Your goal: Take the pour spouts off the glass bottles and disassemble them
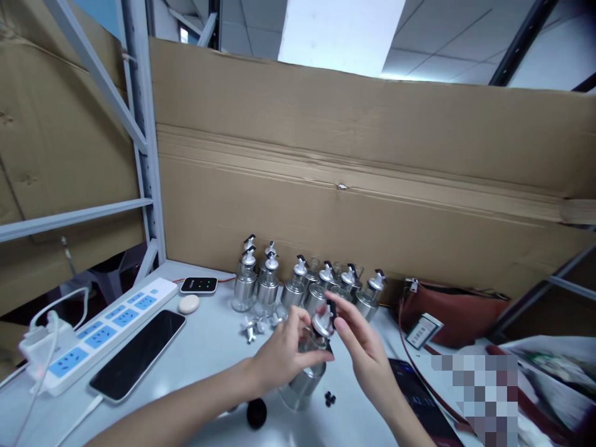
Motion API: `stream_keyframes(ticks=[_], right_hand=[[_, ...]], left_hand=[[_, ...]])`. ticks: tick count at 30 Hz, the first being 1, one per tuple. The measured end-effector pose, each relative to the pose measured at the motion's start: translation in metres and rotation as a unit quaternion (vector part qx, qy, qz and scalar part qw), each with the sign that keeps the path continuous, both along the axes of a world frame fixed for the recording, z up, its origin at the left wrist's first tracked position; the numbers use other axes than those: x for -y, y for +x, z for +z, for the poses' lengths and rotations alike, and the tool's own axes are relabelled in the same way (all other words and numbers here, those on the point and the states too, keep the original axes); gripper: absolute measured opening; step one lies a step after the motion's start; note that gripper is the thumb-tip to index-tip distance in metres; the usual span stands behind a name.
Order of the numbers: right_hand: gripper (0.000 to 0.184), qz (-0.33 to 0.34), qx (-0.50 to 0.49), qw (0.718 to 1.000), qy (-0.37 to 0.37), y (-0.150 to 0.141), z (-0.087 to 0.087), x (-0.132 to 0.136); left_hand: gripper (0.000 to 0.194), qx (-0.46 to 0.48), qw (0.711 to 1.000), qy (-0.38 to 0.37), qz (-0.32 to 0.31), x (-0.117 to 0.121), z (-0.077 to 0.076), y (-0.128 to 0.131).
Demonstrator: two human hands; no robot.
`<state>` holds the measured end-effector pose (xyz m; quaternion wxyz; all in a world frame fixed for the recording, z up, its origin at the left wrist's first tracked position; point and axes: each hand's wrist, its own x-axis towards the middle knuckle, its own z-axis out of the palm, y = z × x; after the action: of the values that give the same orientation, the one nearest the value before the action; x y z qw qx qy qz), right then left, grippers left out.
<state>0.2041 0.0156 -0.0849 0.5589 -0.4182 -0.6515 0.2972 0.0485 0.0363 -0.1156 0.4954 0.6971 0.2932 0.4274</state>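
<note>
A glass oil bottle with a metal sleeve stands upright on the table in front of me. My left hand is closed round its neck, thumb and fingers on either side. On top sits a silver pour spout. The fingers of my right hand pinch the black flip cap at the tip of that spout; the contact is partly hidden. Small black pieces lie right of the bottle's base, and a round black cap lies to its left. Loose silver spout parts rest behind my left hand.
Several similar bottles with spouts line the cardboard wall. At left are a power strip, a phone, a small black device and a round white object. A brown bag and dark phone lie right.
</note>
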Motion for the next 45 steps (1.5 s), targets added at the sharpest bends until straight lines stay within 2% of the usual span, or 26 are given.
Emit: stream_keyframes(ticks=[3, 6, 13, 20, 32, 36, 40, 42, 45], right_hand=[[0.042, -0.016, 0.061, 0.998, 0.018, 0.004, 0.001, 0.002], [0.038, -0.032, 0.134, 0.989, 0.052, 0.008, 0.003, 0.004], [0.033, -0.064, 0.250, 0.956, 0.138, 0.009, 0.004, 0.003], [0.031, -0.056, 0.294, 0.925, 0.235, 0.003, 0.010, 0.003], [0.030, -0.040, 0.291, 0.928, 0.229, 0.001, 0.012, 0.015], [0.029, -0.053, 0.278, 0.942, 0.181, -0.003, 0.015, 0.022], [0.023, -0.059, 0.259, 0.955, 0.131, -0.003, 0.020, 0.026], [0.021, -0.047, 0.270, 0.956, 0.106, -0.001, 0.025, 0.026], [0.019, -0.037, 0.286, 0.955, 0.065, 0.001, 0.031, 0.025]], left_hand=[[0.049, 0.031, 0.999, -0.011, -0.014, 0.000, 0.000, 0.002], [0.052, 0.043, 0.999, -0.017, -0.025, 0.000, 0.001, 0.001], [0.048, 0.016, 1.000, 0.008, -0.018, -0.002, 0.000, -0.003], [0.044, -0.004, 0.999, 0.042, -0.012, -0.006, -0.007, -0.003], [0.031, 0.020, 0.987, 0.161, -0.003, -0.004, -0.011, -0.004], [0.033, 0.000, 0.956, 0.288, 0.050, -0.006, -0.008, -0.005], [0.034, -0.060, 0.879, 0.452, 0.139, -0.008, 0.001, -0.006], [0.033, -0.092, 0.854, 0.486, 0.161, -0.008, 0.005, -0.007], [0.033, -0.104, 0.849, 0.490, 0.168, -0.008, 0.006, -0.007]])
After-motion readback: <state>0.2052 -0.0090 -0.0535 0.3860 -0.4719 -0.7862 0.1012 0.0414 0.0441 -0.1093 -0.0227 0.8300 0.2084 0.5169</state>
